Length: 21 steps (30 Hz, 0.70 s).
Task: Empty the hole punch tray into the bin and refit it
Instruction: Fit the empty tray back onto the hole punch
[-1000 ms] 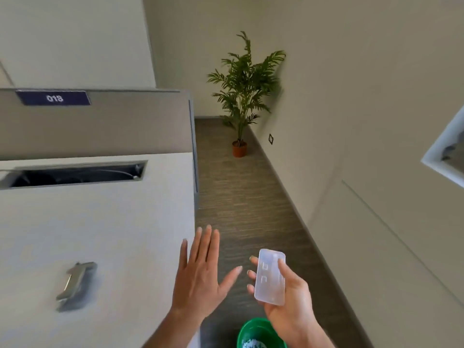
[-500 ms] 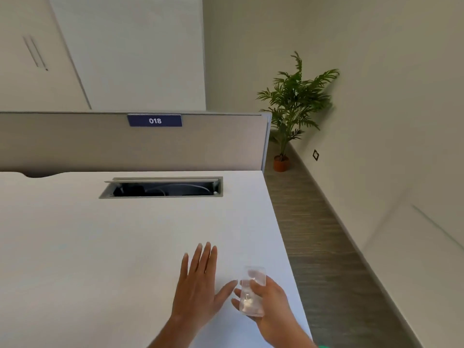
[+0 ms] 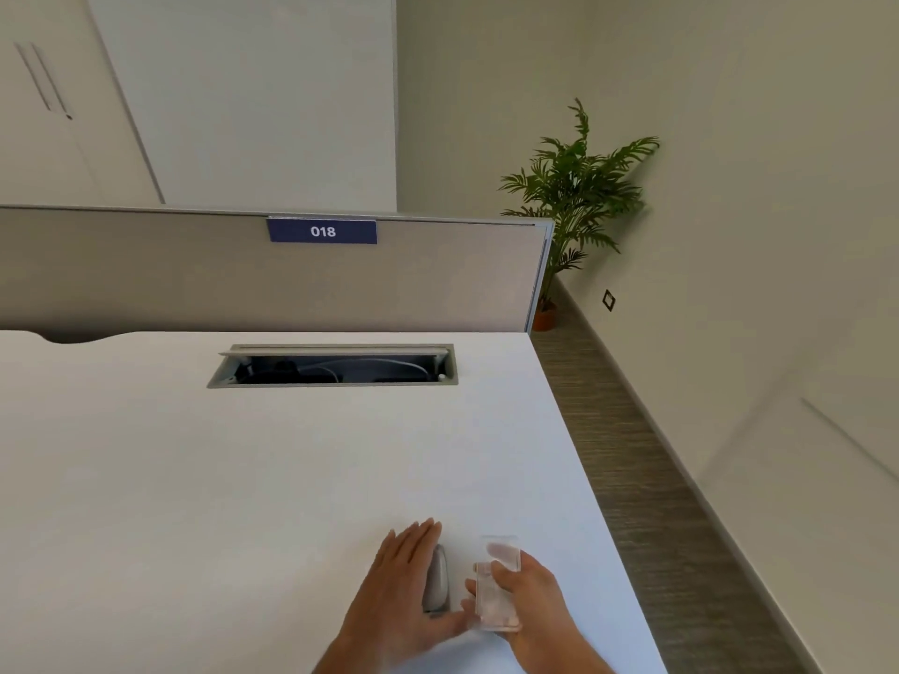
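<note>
Counter (image 3: 243,479), white, fills most of the view; a grey partition (image 3: 194,279) stands along its far edge, with a cable slot (image 3: 335,366) cut in the top just before it. Floor strip and a potted plant (image 3: 579,197) to the right. No bin in view.

Punch (image 3: 436,578), grey, lies on the counter near the front right corner, long axis running away from the person. Left hand (image 3: 396,591) is laid over its left side, fingers flat and loose, touching or nearly touching it; no closed grasp that I can make out. Tray (image 3: 496,583), clear plastic, looks empty, though blur makes this uncertain. It is pinched in the right hand (image 3: 528,600), just right of the punch, long axis roughly parallel to it.

Judgement: emptying looks done; refit is the step in hand. Tray sits just beside the punch, on its right. The left hand is the nearer one to the punch, so it would steady or turn it while the right brings the tray across.

Writing: blue plate (image 3: 322,231) on the partition reads "018". No brand legible on punch or tray.
</note>
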Motion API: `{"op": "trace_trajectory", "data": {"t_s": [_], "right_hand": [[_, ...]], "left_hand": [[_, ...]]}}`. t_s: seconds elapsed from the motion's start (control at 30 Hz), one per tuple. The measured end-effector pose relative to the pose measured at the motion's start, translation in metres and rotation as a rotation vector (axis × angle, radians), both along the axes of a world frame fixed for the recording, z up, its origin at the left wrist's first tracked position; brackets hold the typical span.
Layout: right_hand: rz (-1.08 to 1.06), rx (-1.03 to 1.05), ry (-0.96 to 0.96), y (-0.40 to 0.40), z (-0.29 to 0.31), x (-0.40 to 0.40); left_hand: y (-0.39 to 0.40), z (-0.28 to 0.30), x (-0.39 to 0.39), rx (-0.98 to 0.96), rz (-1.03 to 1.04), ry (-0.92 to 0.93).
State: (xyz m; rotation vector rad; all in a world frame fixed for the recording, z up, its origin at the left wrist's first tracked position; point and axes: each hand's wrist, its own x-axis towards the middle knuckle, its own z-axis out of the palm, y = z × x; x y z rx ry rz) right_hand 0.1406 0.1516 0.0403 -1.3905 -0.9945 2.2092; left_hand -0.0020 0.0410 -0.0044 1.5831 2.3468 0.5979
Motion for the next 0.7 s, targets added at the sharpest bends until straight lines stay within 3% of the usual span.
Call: {"op": "trace_trajectory", "data": {"t_s": [0.3, 0.7], "right_hand": [[0.02, -0.006, -0.006, 0.009, -0.005, -0.011], [0.081, -0.056, -0.018, 0.018, -0.004, -0.026]], "left_hand": [[-0.002, -0.01, -0.012, 0.155, 0.052, -0.182], [0.007, -0.016, -0.023, 0.373, 0.176, -0.205]]}}
